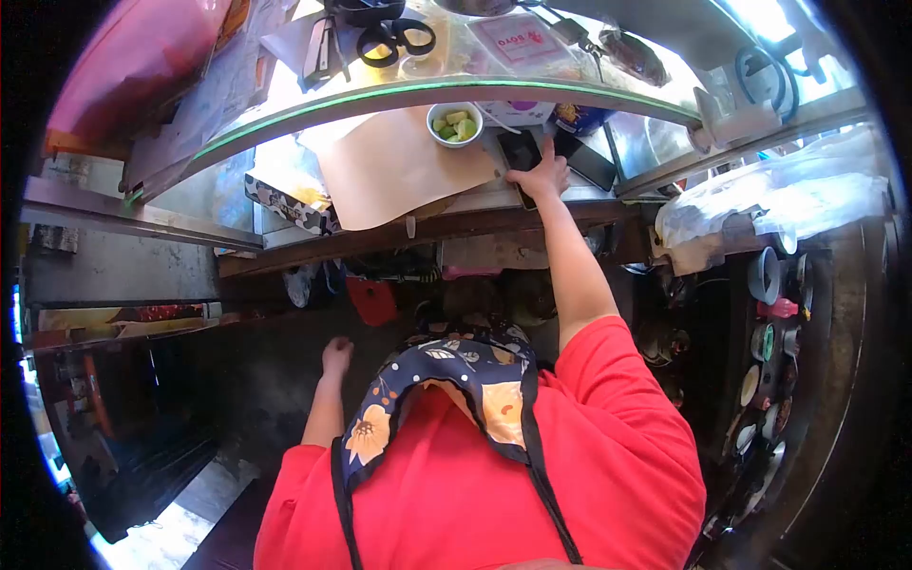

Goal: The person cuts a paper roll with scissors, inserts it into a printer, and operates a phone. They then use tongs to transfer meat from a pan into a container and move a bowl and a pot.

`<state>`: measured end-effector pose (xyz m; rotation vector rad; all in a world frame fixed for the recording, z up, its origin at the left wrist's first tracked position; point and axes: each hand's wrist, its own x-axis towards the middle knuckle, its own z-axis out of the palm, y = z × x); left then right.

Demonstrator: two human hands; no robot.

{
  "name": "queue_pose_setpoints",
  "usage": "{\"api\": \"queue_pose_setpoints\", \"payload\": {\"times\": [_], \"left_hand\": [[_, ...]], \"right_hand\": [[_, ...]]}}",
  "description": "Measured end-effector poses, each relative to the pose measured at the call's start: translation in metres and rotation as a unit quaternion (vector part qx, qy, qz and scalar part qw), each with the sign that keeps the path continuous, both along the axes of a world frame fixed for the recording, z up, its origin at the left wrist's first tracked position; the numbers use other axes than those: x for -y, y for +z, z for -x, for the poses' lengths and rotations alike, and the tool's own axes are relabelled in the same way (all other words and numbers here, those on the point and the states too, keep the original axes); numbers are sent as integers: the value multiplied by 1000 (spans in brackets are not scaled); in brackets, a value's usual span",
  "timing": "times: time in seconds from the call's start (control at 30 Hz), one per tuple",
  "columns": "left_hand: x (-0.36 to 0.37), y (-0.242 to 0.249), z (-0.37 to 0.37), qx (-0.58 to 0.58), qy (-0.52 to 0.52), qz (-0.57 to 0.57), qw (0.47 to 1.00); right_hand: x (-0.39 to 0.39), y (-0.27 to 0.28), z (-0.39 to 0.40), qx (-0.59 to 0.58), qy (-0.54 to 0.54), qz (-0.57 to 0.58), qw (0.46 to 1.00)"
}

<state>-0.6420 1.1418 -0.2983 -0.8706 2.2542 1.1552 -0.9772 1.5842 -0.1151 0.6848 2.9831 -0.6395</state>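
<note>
My right hand (pixel 543 178) reaches forward onto the counter shelf, thumb and index finger spread over a dark phone (pixel 517 147) that lies there. A second dark phone-like slab (pixel 585 162) lies just right of the hand. To the left stands a white bowl (pixel 456 139) holding cut green pieces that look like lime. It rests by a sheet of brown paper (pixel 380 176). My left hand (pixel 336 356) hangs low at my side, away from the counter; its fingers are small and blurred, and no held thing shows.
A glass shelf (pixel 418 90) crosses above the counter, carrying black-handled scissors (pixel 397 43) and a pink-labelled packet (pixel 518 40). A cow-patterned box (pixel 285 204) sits at the left. Plastic bags (pixel 769 204) and several dishes are on the right.
</note>
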Motion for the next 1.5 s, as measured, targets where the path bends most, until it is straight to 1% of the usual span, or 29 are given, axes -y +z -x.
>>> {"api": "queue_pose_setpoints", "payload": {"times": [0.03,0.1,0.17,0.23,0.3,0.33,0.4,0.43,0.47,0.5,0.57,0.63,0.67,0.7,0.73,0.77,0.83,0.87,0.93,0.97,1.03,1.07,1.13,1.2,1.27,1.3,1.4,1.47,1.5], "left_hand": [[-2,4,4,-38,26,-7,999],[-10,3,7,-31,19,-23,999],[-21,-5,2,-27,23,-41,999],[-45,15,-5,-29,-80,61,994],[-74,29,2,-37,-73,39,996],[-91,37,12,-49,-71,17,996],[-131,72,50,-61,-69,-22,996],[-126,2,57,-101,-23,-97,990],[-148,25,85,-134,40,-161,977],[-158,29,114,-143,95,-205,964],[-189,95,168,-214,212,-270,915],[-177,83,210,-131,213,-217,944],[-183,88,218,-129,217,-215,943],[-194,101,224,-79,247,-228,939],[-198,105,228,-29,275,-239,931],[-199,97,230,-27,278,-236,931],[-202,75,232,2,244,-172,954],[-200,71,233,5,245,-173,954],[-197,83,235,51,201,-335,919],[-202,91,236,52,205,-335,918],[-215,112,236,37,253,-147,956],[-211,107,235,39,256,-146,955],[-202,100,237,85,176,-192,962],[-202,100,236,82,177,-197,961],[-202,99,236,79,177,-202,960],[-201,96,236,84,181,-205,958],[-200,95,237,98,182,-210,956],[-200,98,238,108,177,-211,955],[-198,97,239,124,168,-223,952]], "right_hand": [[0,0,0,5,-5,-3,1000],[-1,3,-2,10,-6,-8,1000],[-4,5,-7,-13,31,-3,999],[-11,5,-10,-22,54,3,998],[-26,-6,-13,-85,90,59,991],[-35,-9,-16,-81,91,60,991],[-54,-13,-20,-176,124,236,948],[-64,-13,-21,-171,126,237,948],[-75,-13,-23,-158,134,225,952],[-84,-12,-25,-145,142,212,956],[-97,-10,-30,-162,166,214,949],[-109,-13,-29,-149,253,192,937],[-107,-7,-32,-162,263,209,928],[-108,-3,-32,-157,265,211,928],[-108,-1,-31,-157,309,161,924],[-108,2,-31,-156,351,111,917],[-105,10,-29,-139,377,92,911],[-103,13,-28,-124,402,69,905],[-100,15,-25,-118,427,63,894],[-98,16,-22,-117,452,59,882],[-94,17,-16,-101,468,47,876],[-92,16,-14,-86,480,33,872],[-90,13,-7,-82,482,24,872],[-87,11,1,-81,481,14,873],[-83,11,7,-155,369,-45,915],[-85,9,8,-154,369,-45,915],[-94,2,11,-143,331,-17,932],[-98,1,8,-87,314,66,943],[-98,0,5,-86,314,66,943]]}}
